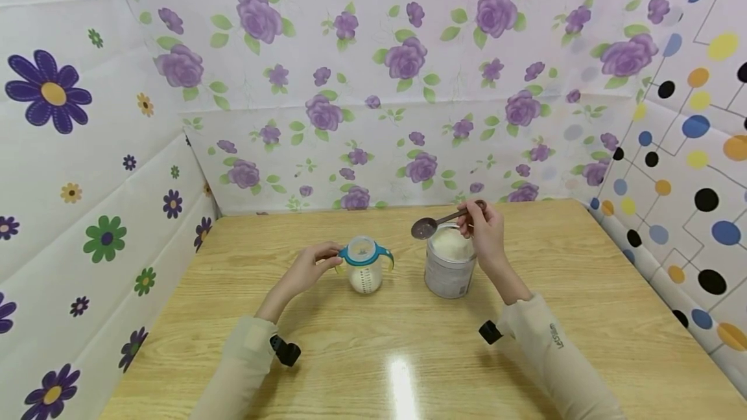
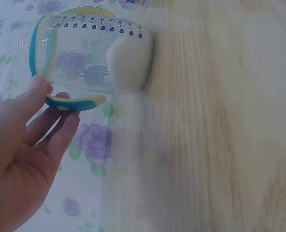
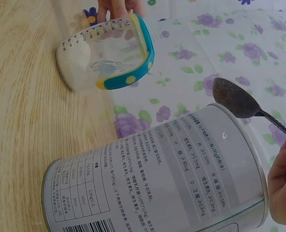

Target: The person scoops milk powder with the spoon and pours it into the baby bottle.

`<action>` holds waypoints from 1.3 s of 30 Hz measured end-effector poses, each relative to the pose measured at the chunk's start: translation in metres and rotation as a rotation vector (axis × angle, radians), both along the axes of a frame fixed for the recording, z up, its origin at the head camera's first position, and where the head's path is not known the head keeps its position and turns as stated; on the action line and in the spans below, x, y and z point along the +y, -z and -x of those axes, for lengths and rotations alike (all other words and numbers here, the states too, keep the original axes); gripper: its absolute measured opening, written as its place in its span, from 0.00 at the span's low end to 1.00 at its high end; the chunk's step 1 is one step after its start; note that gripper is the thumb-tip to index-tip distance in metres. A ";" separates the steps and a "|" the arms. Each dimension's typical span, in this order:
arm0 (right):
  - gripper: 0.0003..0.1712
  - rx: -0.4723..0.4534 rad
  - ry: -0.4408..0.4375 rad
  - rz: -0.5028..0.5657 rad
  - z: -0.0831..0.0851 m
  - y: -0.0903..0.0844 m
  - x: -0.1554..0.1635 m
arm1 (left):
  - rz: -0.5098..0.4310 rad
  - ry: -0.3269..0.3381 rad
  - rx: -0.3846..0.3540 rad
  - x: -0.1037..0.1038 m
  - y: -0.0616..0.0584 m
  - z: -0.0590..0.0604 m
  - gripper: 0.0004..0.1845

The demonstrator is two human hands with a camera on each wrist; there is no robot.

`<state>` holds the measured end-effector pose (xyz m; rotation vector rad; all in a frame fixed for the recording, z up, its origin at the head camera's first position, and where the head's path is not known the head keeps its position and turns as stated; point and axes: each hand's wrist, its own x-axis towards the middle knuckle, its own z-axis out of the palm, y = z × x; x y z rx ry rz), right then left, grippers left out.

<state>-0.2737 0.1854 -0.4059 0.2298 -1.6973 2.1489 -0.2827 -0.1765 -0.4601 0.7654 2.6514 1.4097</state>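
Observation:
A clear baby bottle (image 1: 364, 277) with a teal collar and two side handles stands on the table, its top uncapped and white powder at its bottom. My left hand (image 1: 310, 269) pinches the bottle's left handle (image 2: 75, 104) between thumb and fingers. To the right stands an open milk powder tin (image 1: 448, 277), filled with pale powder close to the rim. Over the tin, my right hand (image 1: 486, 232) holds a dark brown spoon (image 1: 425, 228) by its handle. The spoon's bowl (image 3: 235, 98) looks bare apart from traces of powder, and it hangs at the tin's left rim.
The light wood table (image 1: 362, 355) ends at a wall hung with purple rose cloth (image 1: 373, 83). Flowered cloth (image 1: 105, 180) rises along the left side and dotted cloth (image 1: 694, 161) along the right. Black cameras sit on both wrists.

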 end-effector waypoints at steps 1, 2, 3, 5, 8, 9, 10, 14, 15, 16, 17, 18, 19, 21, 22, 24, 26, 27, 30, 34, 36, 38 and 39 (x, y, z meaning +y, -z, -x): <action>0.15 -0.001 0.000 -0.002 0.000 0.000 0.001 | 0.001 0.000 -0.002 0.000 -0.001 -0.001 0.12; 0.15 -0.001 0.001 -0.005 0.000 0.000 0.002 | 0.003 -0.001 -0.002 0.000 -0.001 -0.001 0.12; 0.15 -0.003 0.001 -0.006 0.000 0.000 0.003 | 0.006 -0.002 -0.005 0.000 -0.001 -0.001 0.12; 0.15 -0.006 0.001 -0.009 0.000 0.000 0.005 | 0.010 -0.004 -0.005 0.000 -0.002 -0.001 0.12; 0.16 -0.012 -0.004 -0.009 0.001 0.001 0.008 | 0.005 -0.002 -0.009 0.001 -0.001 -0.001 0.13; 0.16 -0.014 -0.004 -0.008 0.001 0.001 0.009 | 0.000 0.001 -0.009 0.001 -0.001 -0.001 0.13; 0.16 -0.016 -0.005 -0.008 0.001 0.001 0.010 | -0.006 0.004 -0.008 0.001 -0.001 0.000 0.13; 0.16 -0.024 0.004 -0.002 0.002 0.002 0.011 | -0.016 0.009 -0.002 0.000 -0.002 0.000 0.13; 0.16 -0.026 0.005 -0.002 0.002 0.002 0.011 | -0.013 0.007 0.000 0.000 -0.002 -0.001 0.13; 0.16 -0.027 0.007 -0.002 0.002 0.002 0.012 | -0.007 0.003 0.001 0.001 -0.002 -0.001 0.13; 0.15 -0.028 0.009 0.001 0.002 0.002 0.012 | -0.002 -0.001 0.002 0.001 -0.003 -0.002 0.12; 0.15 -0.030 0.010 0.002 0.002 0.002 0.012 | 0.003 -0.004 0.002 0.001 -0.003 -0.002 0.12; 0.15 -0.033 0.012 0.005 0.002 0.002 0.013 | 0.007 -0.004 0.004 0.001 -0.003 -0.002 0.12; 0.16 -0.039 0.014 0.012 0.003 0.002 0.014 | 0.013 -0.005 0.004 0.001 -0.003 -0.003 0.11; 0.15 -0.043 0.017 0.015 0.003 0.002 0.015 | 0.013 -0.007 0.002 0.001 -0.003 -0.002 0.11; 0.15 -0.050 0.021 0.020 0.004 0.002 0.016 | 0.012 -0.009 -0.003 0.001 -0.002 -0.002 0.11; 0.15 -0.055 0.024 0.017 0.004 0.002 0.017 | 0.013 -0.012 -0.007 0.001 -0.002 -0.002 0.10; 0.15 -0.058 0.026 0.014 0.004 0.001 0.018 | 0.012 -0.010 -0.005 0.001 -0.002 -0.001 0.10; 0.15 -0.058 0.032 0.002 0.004 0.001 0.019 | 0.012 -0.008 -0.003 0.001 -0.002 -0.001 0.10; 0.16 -0.045 0.050 -0.024 0.003 0.002 0.020 | 0.009 -0.007 -0.009 0.000 -0.001 -0.001 0.10; 0.16 -0.034 0.066 -0.048 0.003 0.003 0.021 | 0.006 -0.005 -0.009 0.000 -0.001 -0.001 0.11; 0.16 -0.019 0.084 -0.077 0.004 0.005 0.022 | 0.006 -0.006 -0.011 -0.001 -0.001 -0.001 0.11; 0.16 -0.013 0.093 -0.089 0.004 0.006 0.022 | 0.006 -0.007 -0.011 -0.001 -0.001 -0.001 0.11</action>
